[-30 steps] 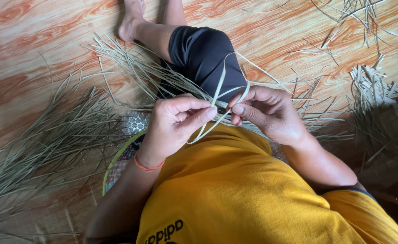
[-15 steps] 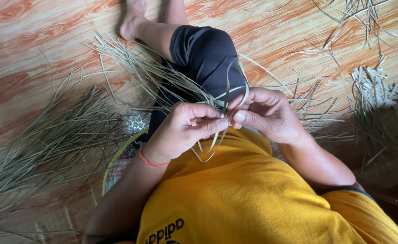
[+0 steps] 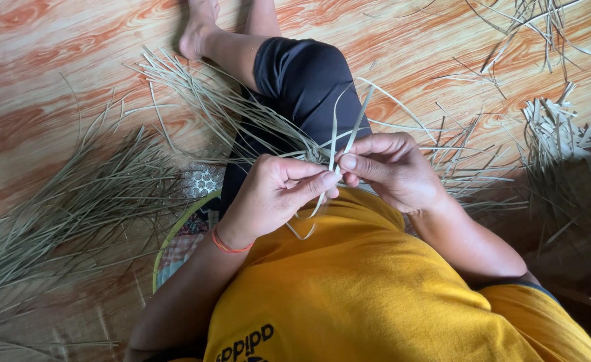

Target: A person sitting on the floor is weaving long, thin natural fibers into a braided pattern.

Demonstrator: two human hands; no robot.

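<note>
My left hand [image 3: 272, 194] and my right hand [image 3: 393, 167] meet over my lap, both pinching the same pale green leaf strip [image 3: 346, 134]. The strip is folded: two ends stand up above my fingers and a small loop hangs below them against my yellow shirt [image 3: 349, 288]. Thumb and forefinger of each hand press the strip where the hands touch. An orange band circles my left wrist. My knee in black shorts [image 3: 305, 80] lies just beyond the hands.
Long dried leaf strips [image 3: 74, 201] lie spread on the wood-patterned floor [image 3: 40, 67] at the left and under my leg. Short cut pieces [image 3: 554, 127] are heaped at the right. A patterned mat with a green rim [image 3: 175, 234] shows under my left arm.
The wide loop of the strip has been drawn tighter and smaller. My hands came closer together, and the strip's ends now point upward.
</note>
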